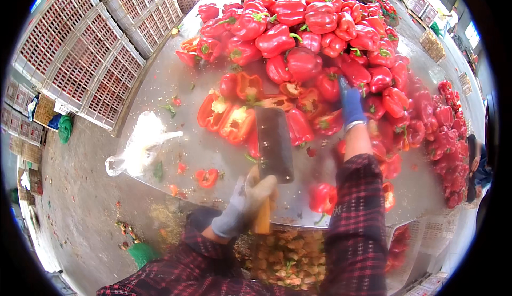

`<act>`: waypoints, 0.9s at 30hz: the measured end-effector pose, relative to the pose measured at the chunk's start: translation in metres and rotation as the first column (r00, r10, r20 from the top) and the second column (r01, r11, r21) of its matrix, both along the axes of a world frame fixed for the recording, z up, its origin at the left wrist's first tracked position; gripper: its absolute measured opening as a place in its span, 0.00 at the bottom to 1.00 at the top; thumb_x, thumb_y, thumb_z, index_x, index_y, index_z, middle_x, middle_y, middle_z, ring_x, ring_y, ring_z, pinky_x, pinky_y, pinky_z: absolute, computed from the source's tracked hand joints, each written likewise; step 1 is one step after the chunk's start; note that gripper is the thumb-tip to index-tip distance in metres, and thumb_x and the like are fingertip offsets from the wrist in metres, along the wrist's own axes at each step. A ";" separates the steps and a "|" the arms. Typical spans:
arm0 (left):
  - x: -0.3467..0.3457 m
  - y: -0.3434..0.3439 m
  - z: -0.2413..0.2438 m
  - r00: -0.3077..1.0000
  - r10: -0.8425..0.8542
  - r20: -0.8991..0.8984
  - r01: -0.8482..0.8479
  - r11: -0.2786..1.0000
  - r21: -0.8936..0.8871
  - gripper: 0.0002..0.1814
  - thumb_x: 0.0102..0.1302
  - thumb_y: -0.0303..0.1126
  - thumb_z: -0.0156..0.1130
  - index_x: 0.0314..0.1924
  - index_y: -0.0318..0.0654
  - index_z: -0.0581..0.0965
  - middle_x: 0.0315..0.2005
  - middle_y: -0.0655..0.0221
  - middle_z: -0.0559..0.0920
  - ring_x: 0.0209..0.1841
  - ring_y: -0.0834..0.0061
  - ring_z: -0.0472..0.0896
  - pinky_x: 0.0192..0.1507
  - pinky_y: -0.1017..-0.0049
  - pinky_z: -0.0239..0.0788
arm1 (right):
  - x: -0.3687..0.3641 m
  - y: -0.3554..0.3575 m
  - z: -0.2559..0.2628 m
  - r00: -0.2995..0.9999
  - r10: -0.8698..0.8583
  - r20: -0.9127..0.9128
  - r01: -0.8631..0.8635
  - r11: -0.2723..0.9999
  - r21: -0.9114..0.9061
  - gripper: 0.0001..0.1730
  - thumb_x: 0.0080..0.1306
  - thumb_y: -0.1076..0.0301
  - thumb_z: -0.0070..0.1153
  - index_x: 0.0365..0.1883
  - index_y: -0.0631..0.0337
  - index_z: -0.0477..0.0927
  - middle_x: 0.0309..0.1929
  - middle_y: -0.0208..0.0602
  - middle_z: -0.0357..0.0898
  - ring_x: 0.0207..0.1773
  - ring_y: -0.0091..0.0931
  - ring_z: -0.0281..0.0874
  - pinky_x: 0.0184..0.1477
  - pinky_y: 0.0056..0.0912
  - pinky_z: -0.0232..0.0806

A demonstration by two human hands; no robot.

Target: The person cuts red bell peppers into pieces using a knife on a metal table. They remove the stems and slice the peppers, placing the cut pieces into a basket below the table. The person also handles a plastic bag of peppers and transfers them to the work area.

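Note:
My left hand (248, 200), in a pale work glove, grips the wooden handle of a broad-bladed cleaver (275, 146). The blade points away from me, over the metal table (176, 96). Just past it lie halved red bell peppers (236, 122) with pale cores showing. My right hand (351, 102), in a blue glove, reaches forward to a whole red bell pepper (329, 84) at the near edge of a large pile of red bell peppers (294, 62). Its fingertips are partly hidden, so whether they hold that pepper cannot be told. Another pepper (322, 198) lies near the table's front edge.
A clear plastic bag (144, 144) lies at the table's left edge. Stacked plastic crates (92, 52) stand beyond that side. Below the front edge is a container of pepper cores and scraps (292, 256). More peppers (448, 148) lie at the right; a person (480, 164) is at the far right.

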State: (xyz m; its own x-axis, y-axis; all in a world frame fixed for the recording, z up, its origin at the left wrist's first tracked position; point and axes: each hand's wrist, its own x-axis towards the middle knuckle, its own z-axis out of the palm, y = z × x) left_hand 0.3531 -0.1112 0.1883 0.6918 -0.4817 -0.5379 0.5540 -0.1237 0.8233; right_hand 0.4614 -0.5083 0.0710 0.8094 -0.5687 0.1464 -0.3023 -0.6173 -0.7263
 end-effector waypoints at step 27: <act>-0.029 0.069 -0.022 0.752 -0.098 0.652 0.078 0.995 0.059 0.20 0.71 0.31 0.57 0.60 0.34 0.76 0.31 0.66 0.83 0.29 0.73 0.80 0.33 0.71 0.73 | -0.208 0.248 0.037 0.978 0.159 0.139 -0.087 0.903 -0.421 0.46 0.54 0.61 0.73 0.71 0.62 0.69 0.66 0.55 0.74 0.62 0.52 0.74 0.65 0.53 0.68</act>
